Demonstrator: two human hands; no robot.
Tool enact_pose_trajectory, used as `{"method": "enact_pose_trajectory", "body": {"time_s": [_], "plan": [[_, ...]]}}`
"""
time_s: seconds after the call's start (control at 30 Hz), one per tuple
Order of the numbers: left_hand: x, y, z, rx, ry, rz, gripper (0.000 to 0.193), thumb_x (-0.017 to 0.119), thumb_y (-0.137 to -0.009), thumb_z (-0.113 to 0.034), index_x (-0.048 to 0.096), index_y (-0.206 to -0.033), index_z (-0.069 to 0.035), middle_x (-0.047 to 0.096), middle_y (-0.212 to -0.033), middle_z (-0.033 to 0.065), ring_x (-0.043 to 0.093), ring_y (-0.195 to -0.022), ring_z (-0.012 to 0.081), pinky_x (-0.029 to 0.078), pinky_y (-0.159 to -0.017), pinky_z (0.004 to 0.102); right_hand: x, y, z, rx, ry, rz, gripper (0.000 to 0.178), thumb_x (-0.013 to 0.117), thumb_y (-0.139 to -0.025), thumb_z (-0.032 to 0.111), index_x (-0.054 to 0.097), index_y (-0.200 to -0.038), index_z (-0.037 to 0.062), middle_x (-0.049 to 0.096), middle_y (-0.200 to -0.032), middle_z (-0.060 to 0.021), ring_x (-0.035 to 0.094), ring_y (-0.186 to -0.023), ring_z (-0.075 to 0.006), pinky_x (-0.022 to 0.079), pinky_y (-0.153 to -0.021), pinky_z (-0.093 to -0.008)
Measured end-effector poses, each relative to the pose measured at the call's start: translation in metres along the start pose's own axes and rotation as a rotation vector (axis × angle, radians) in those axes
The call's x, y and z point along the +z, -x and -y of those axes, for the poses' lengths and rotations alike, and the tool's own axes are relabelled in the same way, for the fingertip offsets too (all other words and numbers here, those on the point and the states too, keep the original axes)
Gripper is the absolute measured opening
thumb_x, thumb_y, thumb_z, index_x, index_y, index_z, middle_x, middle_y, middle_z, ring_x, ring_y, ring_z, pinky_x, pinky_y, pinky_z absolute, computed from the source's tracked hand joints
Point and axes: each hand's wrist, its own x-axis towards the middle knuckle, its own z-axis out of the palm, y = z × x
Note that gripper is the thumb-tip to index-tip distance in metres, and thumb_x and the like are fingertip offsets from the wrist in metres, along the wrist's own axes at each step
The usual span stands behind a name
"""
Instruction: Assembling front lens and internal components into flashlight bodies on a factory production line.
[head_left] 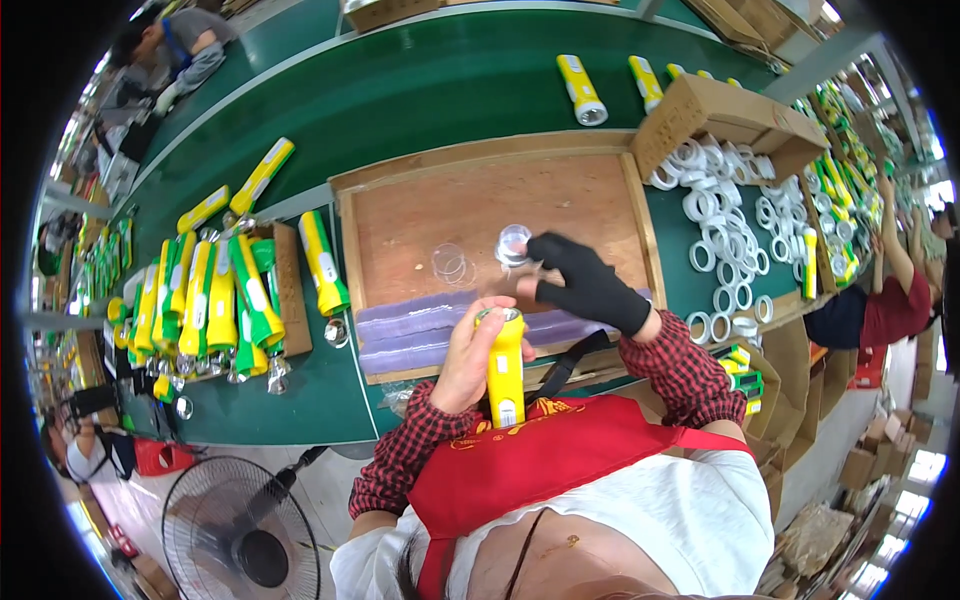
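Left hand wrapped round yellow flashlight: best held steady. Right hand near clear discs; blurred fingertips, can't tell whether grip pinches anything.

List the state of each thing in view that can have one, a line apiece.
Left hand: closed around the yellow flashlight
Yellow flashlight: held, head end away from the person
Right hand: black-gloved, fingers bent; grip unclear
Clear discs: loose, lying on the wooden tray
Cardboard box: open
White rings: loose, heaped
Purple strips: laid along the tray
Fan: running or stopped, cannot tell
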Motion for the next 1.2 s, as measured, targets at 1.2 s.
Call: {"method": "enact_pose_trajectory", "body": {"time_s": [1.2], "plan": [[0.006, 0.012, 0.0, -0.109, 0.007, 0.184, 0.048, 0.065, -0.091, -0.036, 0.046, -0.121, -0.004, 0.056, -0.102, 0.0058, 0.062, -0.084, 0.0167, 0.054, -0.074, 0.03, 0.04, 0.043, 0.045, -0.15, -0.228, -0.091, 0.038, 0.041, -0.099, 0.028, 0.055, -0.12, -0.0015, 0.058, -0.121, -0.0167, 0.062, -0.1, -0.0256, 0.048, -0.087, -0.0342]]}}
